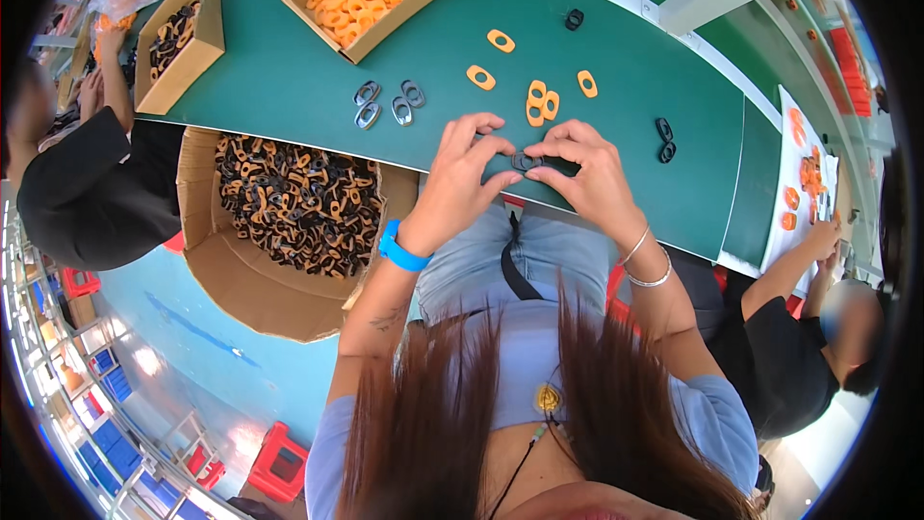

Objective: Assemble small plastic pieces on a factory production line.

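Observation:
Just over the table's near edge, my left hand [469,166] and my right hand [584,170] pinch a small black oval ring-shaped part [526,162] from both sides with thumbs and fingertips. Beyond my hands lie loose orange oval rings, among them a touching cluster [541,104] and a single one [481,77]. Several glossy black oval rings [402,112] rest left of my left hand. To the right of my right hand, two black rings [666,141] lie end to end; another small black piece [575,19] sits farther back.
A cardboard box of orange rings [358,50] stands on the green table [279,67]. Left of it is a box of black and orange parts [214,34]. Below the edge, a large carton [217,274] holds many assembled pieces. Co-workers sit at left [82,193] and right [784,356].

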`<control>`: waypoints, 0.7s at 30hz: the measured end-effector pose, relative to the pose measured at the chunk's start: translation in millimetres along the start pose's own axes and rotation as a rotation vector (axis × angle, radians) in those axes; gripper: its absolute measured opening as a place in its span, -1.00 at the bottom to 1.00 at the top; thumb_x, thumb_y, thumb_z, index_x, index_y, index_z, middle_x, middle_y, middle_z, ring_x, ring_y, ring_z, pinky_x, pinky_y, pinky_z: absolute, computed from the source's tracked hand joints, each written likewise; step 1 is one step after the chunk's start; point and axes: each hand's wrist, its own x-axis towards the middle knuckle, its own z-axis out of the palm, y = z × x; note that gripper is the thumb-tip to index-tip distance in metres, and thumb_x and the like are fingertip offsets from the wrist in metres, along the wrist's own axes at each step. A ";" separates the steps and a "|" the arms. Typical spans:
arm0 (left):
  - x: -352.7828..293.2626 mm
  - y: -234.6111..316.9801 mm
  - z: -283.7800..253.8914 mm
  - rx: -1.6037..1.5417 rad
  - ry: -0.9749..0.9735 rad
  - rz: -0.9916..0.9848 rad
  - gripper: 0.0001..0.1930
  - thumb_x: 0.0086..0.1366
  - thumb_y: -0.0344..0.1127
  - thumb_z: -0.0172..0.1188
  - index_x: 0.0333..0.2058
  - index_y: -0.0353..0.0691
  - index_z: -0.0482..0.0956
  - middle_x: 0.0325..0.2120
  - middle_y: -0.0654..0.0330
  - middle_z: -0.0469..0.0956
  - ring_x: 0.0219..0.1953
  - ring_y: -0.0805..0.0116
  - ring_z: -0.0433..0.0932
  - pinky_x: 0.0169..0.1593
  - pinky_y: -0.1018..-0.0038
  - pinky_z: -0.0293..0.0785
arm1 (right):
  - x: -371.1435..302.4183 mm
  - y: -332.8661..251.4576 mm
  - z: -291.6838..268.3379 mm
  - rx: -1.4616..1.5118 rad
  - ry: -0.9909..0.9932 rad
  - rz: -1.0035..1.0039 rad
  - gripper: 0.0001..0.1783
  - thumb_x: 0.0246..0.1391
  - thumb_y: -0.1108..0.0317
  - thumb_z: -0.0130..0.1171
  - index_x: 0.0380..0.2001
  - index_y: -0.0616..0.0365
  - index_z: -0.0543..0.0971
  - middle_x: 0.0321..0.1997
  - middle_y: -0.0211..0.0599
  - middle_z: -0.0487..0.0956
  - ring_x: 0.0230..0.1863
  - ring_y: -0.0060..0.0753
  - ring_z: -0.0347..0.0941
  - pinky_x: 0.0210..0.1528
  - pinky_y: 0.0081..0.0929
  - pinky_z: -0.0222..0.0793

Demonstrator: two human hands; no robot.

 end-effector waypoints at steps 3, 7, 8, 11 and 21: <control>0.1 -1.9 0.3 0.008 -0.012 0.026 -0.63 -0.01 -0.41 0.51 -0.19 -0.26 0.61 0.03 0.08 0.46 0.07 0.05 0.43 0.05 0.25 0.46 | 1.9 1.3 1.8 -0.014 -0.025 -0.015 -0.75 -0.07 0.34 0.45 -0.25 0.07 0.75 -0.26 -0.34 0.57 -0.18 -0.23 0.50 -0.11 -0.29 0.40; 3.7 0.3 2.8 0.072 0.004 0.057 -0.60 0.01 -0.39 0.49 -0.14 -0.25 0.59 0.03 0.08 0.45 0.05 0.03 0.43 0.08 0.22 0.41 | 5.7 1.9 5.3 -0.140 0.031 -0.081 -0.77 -0.04 0.33 0.41 -0.24 0.04 0.76 -0.28 -0.38 0.56 -0.20 -0.27 0.49 -0.10 -0.30 0.34; 3.2 -0.3 3.5 0.110 0.008 0.066 -0.59 0.01 -0.38 0.48 -0.13 -0.24 0.57 0.02 0.08 0.43 0.04 0.02 0.42 0.09 0.20 0.38 | 5.4 0.1 6.2 -0.158 0.048 -0.120 -0.75 -0.04 0.34 0.41 -0.23 0.05 0.76 -0.27 -0.39 0.57 -0.23 -0.28 0.49 -0.11 -0.31 0.34; 1.6 2.4 -1.1 0.113 -0.046 0.113 -0.57 0.04 -0.31 0.47 -0.10 -0.22 0.58 0.02 0.11 0.46 0.03 0.06 0.44 0.08 0.22 0.35 | -11.9 6.7 12.8 -0.158 0.102 -0.180 -0.74 -0.04 0.39 0.39 -0.20 0.05 0.74 -0.21 -0.42 0.58 -0.23 -0.32 0.48 -0.16 -0.32 0.34; -6.5 17.6 6.9 0.040 -0.027 0.060 -0.68 0.14 -0.54 0.35 -0.11 -0.26 0.56 -0.15 0.11 0.58 -0.04 0.09 0.52 0.02 0.23 0.39 | -15.8 0.0 11.5 0.094 0.123 -0.109 -0.79 -0.09 0.53 0.39 -0.31 0.20 0.62 -0.28 -0.32 0.59 -0.30 -0.26 0.52 -0.20 -0.35 0.41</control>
